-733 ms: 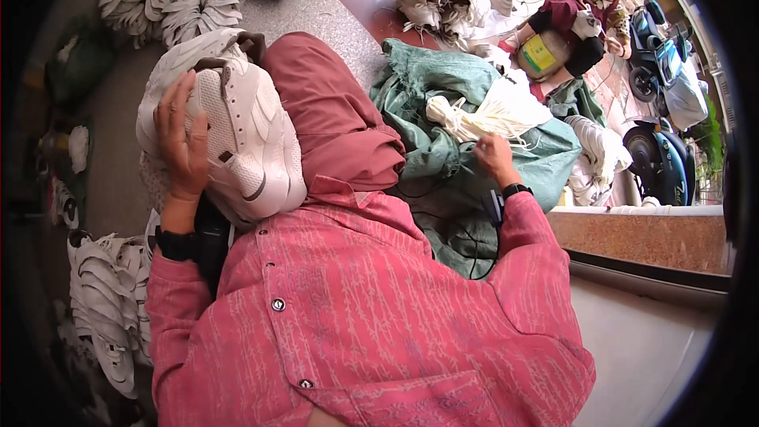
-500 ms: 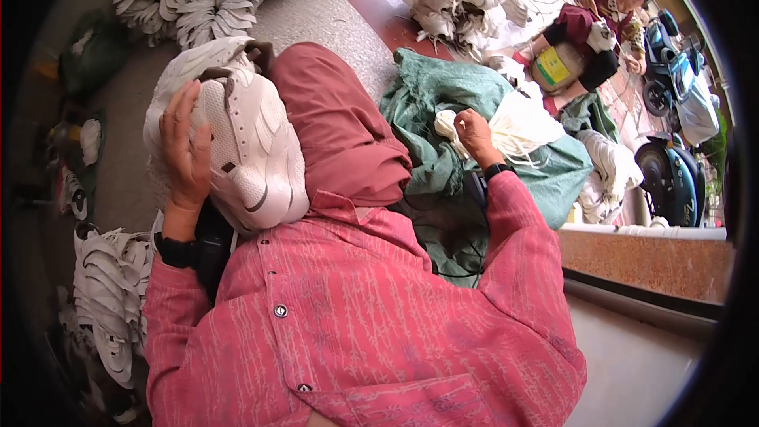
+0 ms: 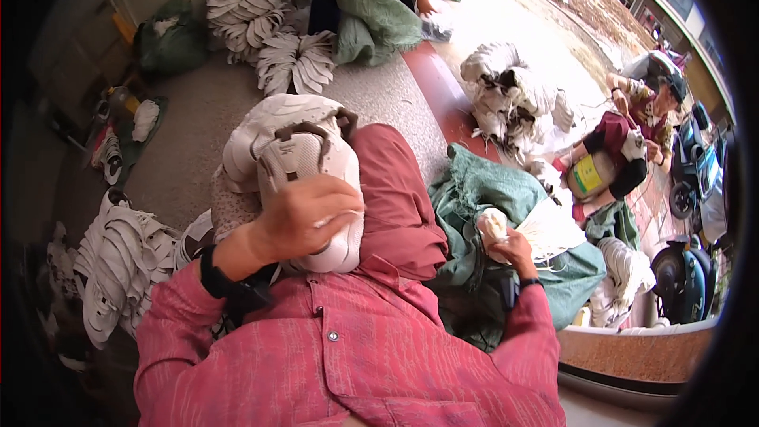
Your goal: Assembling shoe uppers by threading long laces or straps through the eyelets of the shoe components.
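A stack of white and beige shoe uppers (image 3: 285, 158) rests on my lap, with eyelets and a brown collar lining showing. Over the front of it hovers my left hand (image 3: 308, 213), slightly blurred, its fingers curled and pressed together. Whatever they may pinch is hidden. Out to the right, my right hand (image 3: 514, 249) grips a wound bundle of cream shoelaces (image 3: 493, 225). More loose cream laces (image 3: 549, 229) fan out just behind it, lying on a green woven sack (image 3: 573, 273).
Bundled uppers stand on the floor at left (image 3: 130, 261), far left (image 3: 245, 12) and far right (image 3: 514, 95). A person (image 3: 656, 103) sits at the right near parked scooters (image 3: 684, 277). Another person's hand (image 3: 427, 5) is at the back beside a green sack (image 3: 371, 12).
My left hand has moved from the left side of the uppers to over their front, its fingers curling. My right hand now holds the lace bundle raised upright. The view has tilted up.
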`<state>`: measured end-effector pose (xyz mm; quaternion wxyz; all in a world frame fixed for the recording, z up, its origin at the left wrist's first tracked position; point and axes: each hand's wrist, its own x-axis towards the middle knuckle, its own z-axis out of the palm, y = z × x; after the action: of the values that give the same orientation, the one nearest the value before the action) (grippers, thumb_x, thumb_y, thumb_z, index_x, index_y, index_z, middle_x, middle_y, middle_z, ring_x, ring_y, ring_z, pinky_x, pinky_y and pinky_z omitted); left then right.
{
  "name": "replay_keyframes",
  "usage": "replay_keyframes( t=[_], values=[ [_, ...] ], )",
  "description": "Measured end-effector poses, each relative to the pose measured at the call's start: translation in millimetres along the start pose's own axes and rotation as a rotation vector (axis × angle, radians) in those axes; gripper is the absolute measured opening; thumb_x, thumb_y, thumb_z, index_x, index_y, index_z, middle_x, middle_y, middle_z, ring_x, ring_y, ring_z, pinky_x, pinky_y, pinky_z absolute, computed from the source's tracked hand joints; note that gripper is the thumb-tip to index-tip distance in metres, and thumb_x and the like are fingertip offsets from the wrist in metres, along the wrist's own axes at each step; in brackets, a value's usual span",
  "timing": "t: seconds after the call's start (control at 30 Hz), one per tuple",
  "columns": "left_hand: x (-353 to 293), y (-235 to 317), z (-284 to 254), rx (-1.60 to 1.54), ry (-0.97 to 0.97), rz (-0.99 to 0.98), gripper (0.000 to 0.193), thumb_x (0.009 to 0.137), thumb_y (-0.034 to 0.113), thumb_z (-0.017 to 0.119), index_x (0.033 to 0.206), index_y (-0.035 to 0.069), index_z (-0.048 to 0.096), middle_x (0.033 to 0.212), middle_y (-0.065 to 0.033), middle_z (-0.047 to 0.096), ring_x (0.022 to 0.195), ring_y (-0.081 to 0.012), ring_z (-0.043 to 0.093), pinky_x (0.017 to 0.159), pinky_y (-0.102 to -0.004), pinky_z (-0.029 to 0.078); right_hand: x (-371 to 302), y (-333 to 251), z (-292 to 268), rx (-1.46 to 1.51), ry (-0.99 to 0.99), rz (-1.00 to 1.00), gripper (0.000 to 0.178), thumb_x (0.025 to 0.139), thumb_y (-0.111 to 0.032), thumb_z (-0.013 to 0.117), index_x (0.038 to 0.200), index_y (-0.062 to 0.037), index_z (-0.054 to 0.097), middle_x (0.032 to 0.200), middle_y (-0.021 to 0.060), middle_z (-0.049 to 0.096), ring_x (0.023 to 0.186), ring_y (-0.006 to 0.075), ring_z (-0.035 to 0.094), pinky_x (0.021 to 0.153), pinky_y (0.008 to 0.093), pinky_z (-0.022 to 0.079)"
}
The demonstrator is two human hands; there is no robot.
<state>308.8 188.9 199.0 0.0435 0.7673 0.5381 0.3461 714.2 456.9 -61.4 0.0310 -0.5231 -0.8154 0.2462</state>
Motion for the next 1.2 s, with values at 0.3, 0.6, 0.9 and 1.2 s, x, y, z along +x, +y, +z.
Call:
replay_keyframes(
  t=[0.3,0.6,0.9,1.2],
  values=[
    [52,22,47,-0.47,-0.029,-0.029,0.032,0.084,0.007,0.069,0.115,0.002,0.061,0.094,-0.0072,0.066,0.081,-0.0138,0.063,0.071,-0.0238,0.05,-106,-185,-143,0.988,0.034,-0.335,0.067,0.06,-0.007,0.086,0.12,0.0008,0.057,0.118,0.0096,0.062,0.104,0.0189,0.061,0.092,0.0347,0.051],
    [38,23,36,-0.512,0.085,-0.189,0.039,0.083,0.01,0.073,0.119,0.003,0.06,0.094,-0.0032,0.064,0.08,-0.0068,0.06,0.067,-0.0205,0.048,-93,-246,-83,0.916,-0.039,-0.403,0.061,0.061,-0.021,0.088,0.113,-0.0029,0.062,0.108,0.0066,0.066,0.097,0.017,0.063,0.086,0.0331,0.051],
    [53,13,23,-0.314,0.105,0.169,0.027,0.083,0.002,0.066,0.11,0.001,0.064,0.098,-0.0105,0.063,0.085,-0.0219,0.064,0.076,-0.0286,0.051,-87,-260,-65,0.776,-0.141,-0.619,0.054,0.065,-0.019,0.084,0.113,-0.0041,0.062,0.106,0.0063,0.068,0.094,0.016,0.064,0.085,0.0309,0.051],
    [41,3,24,-0.28,-0.051,0.072,0.008,0.085,0.002,0.065,0.093,-0.001,0.064,0.093,-0.0089,0.064,0.086,-0.0186,0.064,0.074,-0.0279,0.05,-86,-273,-58,0.778,-0.196,-0.642,0.054,0.066,-0.023,0.085,0.112,-0.0036,0.062,0.104,0.0056,0.068,0.092,0.0155,0.065,0.084,0.0301,0.051]
  ],
)
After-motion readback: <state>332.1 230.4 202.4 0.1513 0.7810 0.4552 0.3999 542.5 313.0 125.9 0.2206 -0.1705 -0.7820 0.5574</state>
